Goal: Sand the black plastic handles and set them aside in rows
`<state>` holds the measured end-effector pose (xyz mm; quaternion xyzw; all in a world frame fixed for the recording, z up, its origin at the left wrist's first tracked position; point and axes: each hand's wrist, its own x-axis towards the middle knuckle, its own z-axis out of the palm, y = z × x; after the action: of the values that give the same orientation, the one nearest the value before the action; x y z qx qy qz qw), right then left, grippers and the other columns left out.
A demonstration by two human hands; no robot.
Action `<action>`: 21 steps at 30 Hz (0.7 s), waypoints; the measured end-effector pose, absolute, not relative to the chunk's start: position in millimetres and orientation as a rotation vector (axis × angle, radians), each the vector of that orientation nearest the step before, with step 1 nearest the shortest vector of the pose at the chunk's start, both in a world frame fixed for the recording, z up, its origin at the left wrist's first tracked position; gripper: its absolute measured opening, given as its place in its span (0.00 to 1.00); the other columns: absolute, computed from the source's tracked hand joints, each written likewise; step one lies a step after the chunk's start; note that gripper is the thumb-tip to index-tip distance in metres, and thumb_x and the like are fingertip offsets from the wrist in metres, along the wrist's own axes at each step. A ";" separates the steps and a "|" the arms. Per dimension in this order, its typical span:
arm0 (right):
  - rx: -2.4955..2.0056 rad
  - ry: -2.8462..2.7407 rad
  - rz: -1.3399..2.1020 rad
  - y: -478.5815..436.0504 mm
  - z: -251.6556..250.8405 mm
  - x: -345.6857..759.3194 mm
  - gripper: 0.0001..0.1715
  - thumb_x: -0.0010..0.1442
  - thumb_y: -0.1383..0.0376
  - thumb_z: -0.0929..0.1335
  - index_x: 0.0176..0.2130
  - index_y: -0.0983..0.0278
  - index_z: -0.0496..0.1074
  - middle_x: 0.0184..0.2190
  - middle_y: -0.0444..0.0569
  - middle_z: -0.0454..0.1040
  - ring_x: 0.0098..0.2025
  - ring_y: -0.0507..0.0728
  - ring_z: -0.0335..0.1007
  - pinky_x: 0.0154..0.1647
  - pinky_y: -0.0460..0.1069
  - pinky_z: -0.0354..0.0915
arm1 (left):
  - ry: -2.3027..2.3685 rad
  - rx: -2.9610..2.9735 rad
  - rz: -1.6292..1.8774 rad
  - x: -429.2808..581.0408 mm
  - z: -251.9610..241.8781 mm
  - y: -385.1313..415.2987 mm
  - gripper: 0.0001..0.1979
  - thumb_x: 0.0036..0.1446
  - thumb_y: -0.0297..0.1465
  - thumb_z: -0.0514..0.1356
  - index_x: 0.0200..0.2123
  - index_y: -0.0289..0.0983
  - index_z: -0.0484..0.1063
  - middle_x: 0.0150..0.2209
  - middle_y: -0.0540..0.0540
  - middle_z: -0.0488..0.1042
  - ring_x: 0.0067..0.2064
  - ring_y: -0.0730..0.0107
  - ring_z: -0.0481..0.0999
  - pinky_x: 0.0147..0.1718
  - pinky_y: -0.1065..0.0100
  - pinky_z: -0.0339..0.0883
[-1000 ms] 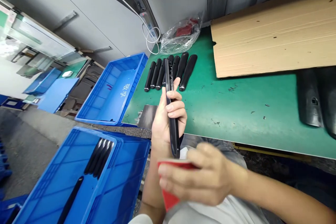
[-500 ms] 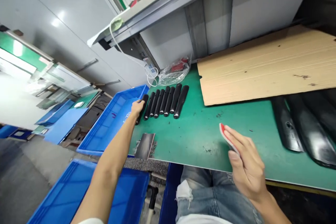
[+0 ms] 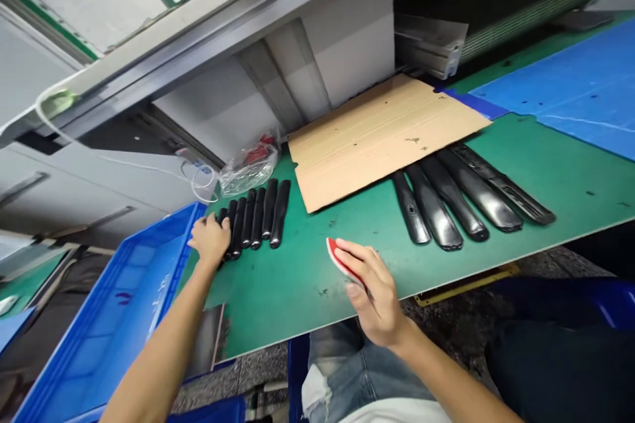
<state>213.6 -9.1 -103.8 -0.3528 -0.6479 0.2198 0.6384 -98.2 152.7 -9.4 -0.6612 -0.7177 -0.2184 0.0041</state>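
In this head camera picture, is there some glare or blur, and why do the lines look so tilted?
Head view: the long black pieces show bright glare on their shiny surfaces; the green table and blue crate look tilted and stretched, as with a wide lens; no strong blur shows; shadows stay soft.

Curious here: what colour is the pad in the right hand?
The pad is red, white-edged; the head view shows it best.
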 end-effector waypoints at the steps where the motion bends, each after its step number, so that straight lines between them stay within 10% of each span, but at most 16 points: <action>1: -0.797 -1.450 0.484 -13.4 -102.0 217.0 0.25 0.78 0.58 0.59 0.69 0.57 0.64 0.65 0.55 0.70 0.63 0.64 0.69 0.62 0.62 0.66 | -2.173 -2.124 -0.679 -77.2 -14.5 154.3 0.20 0.71 0.30 0.57 0.62 0.29 0.69 0.64 0.31 0.67 0.66 0.42 0.66 0.64 0.36 0.59; 7: -0.671 -1.413 0.397 -58.0 -85.6 240.4 0.28 0.78 0.56 0.58 0.70 0.61 0.63 0.66 0.57 0.67 0.61 0.64 0.69 0.62 0.62 0.66 | -1.490 -2.976 -0.393 110.2 -54.3 150.2 0.21 0.71 0.33 0.56 0.64 0.46 0.72 0.63 0.46 0.72 0.65 0.63 0.69 0.67 0.64 0.58; 14: -0.797 -1.310 0.434 -86.4 -91.6 263.3 0.27 0.77 0.57 0.59 0.70 0.61 0.65 0.68 0.55 0.65 0.66 0.66 0.64 0.68 0.62 0.60 | -1.703 -3.066 -0.217 220.5 -59.1 133.3 0.24 0.72 0.49 0.47 0.56 0.45 0.74 0.47 0.38 0.71 0.50 0.47 0.77 0.49 0.47 0.71; 21: -0.812 -1.189 0.612 -92.3 -100.1 256.0 0.26 0.77 0.57 0.59 0.68 0.58 0.67 0.67 0.54 0.66 0.65 0.66 0.64 0.64 0.61 0.64 | -2.027 -2.934 -0.232 142.1 -45.7 75.5 0.20 0.58 0.30 0.61 0.54 0.35 0.69 0.44 0.38 0.71 0.45 0.49 0.75 0.48 0.51 0.68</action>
<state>256.0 -92.3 -100.1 -0.3656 -0.5357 0.2757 0.7094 142.1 75.5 -45.7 -0.8019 -0.5540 -0.0635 -0.2145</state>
